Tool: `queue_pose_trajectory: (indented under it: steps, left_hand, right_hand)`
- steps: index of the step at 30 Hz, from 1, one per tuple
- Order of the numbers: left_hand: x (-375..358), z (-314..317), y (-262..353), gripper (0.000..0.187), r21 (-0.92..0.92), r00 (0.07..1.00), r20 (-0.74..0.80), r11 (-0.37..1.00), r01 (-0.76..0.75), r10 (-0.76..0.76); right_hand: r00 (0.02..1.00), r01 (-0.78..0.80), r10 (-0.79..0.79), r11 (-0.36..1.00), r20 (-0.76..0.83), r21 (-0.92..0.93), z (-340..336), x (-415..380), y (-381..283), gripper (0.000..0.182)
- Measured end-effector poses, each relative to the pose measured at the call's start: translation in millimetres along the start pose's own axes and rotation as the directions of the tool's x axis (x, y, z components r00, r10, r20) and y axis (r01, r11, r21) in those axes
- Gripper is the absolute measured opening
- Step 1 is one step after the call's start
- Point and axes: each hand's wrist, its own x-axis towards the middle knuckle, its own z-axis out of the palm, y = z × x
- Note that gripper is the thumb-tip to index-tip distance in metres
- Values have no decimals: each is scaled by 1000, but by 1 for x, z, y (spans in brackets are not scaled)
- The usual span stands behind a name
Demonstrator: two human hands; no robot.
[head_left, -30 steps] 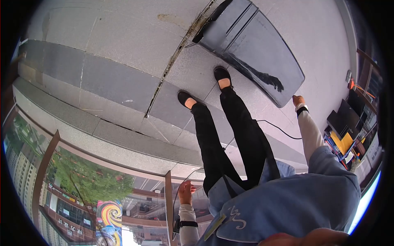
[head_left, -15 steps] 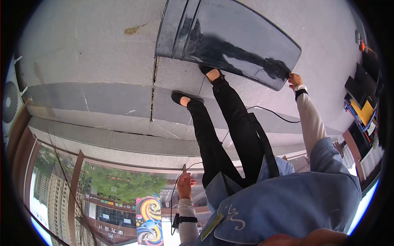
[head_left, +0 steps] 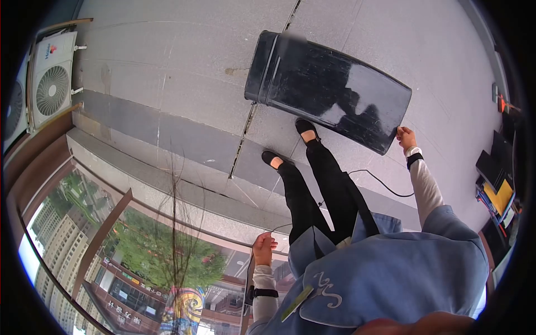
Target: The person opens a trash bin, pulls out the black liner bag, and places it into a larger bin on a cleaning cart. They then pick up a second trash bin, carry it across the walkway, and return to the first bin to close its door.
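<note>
A glossy black bin-like container point(head_left: 312, 78) with a ridged band near its left end lies lengthwise across the paved floor, just beyond my feet. At its near right corner is my right hand point(head_left: 406, 139), fingers curled and closed on the edge. My left hand point(head_left: 263, 248) hangs beside my left hip, away from the container. Its fingers are loosely curled in, and nothing shows in them. A thin black cable point(head_left: 385, 188) loops past my right leg, and another stretch passes close to my left hand.
An air conditioner outdoor unit point(head_left: 53, 84) stands at the far left. Along the right edge are dark items and a yellow folder point(head_left: 498, 196). Behind me a stone ledge point(head_left: 162, 167) runs below large windows point(head_left: 139, 245). A dark floor joint point(head_left: 241, 146) crosses the paving.
The container appears smaller and lower in view, and my right hand stays at its corner. The view has shifted, showing more of the left side. My left hand's fingers have curled in more.
</note>
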Motion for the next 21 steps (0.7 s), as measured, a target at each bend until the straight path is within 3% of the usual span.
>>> queue_pose_trajectory:
  steps: [5, 8, 10, 15, 16, 17, 21]
  left_hand:
    - [-28, -4, -24, 15, -131, 998, -61, 991, -41, 33]
    - [-45, -8, -50, 15, -228, 995, -94, 972, -47, 27]
    - [-57, -11, -85, 14, -288, 992, -128, 957, -23, -15]
    - [-70, -5, -134, 14, -474, 986, -150, 881, -8, -72]
    - [-68, -4, -148, 15, -452, 986, -156, 892, -14, -63]
    - [-72, -2, -154, 15, -467, 983, -172, 884, -17, -72]
    - [-77, 0, -176, 17, -516, 976, -196, 856, -21, -94]
  right_hand:
    - [983, 183, -184, 982, -20, -42, 9, -17, -55, 23]
    - [954, 282, -294, 944, -51, -174, 13, -27, -87, 25]
    - [939, 295, -336, 894, -69, -337, 21, -46, -119, 26]
    - [871, 397, -488, 766, -55, -506, 30, -38, -147, 31]
    - [842, 419, -537, 719, -61, -555, 35, -22, -145, 32]
    - [887, 360, -459, 743, -38, -564, 40, -40, -160, 32]
    - [814, 397, -580, 601, -36, -694, 68, -39, -174, 31]
